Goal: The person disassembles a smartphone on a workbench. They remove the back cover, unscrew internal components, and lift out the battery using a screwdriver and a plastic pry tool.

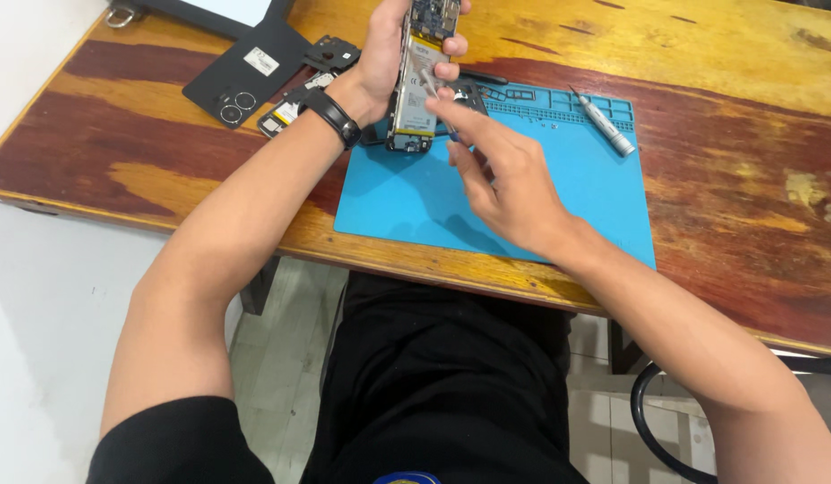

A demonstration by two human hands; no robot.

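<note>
Over the wooden bench's (720,54) far edge, left hand (380,63) grips an opened phone (420,81) upright, long axis running away, while right hand's (505,184) fingers (451,112) pinch tweezers (431,85) against it.

A single view, from a camera on the person's head, looks steeply down and forward over both forearms and the lap. It sits close above the near edge of the table (702,54), which runs slanted across the frame. The far edge is cut off at the top; floor shows at left.
</note>
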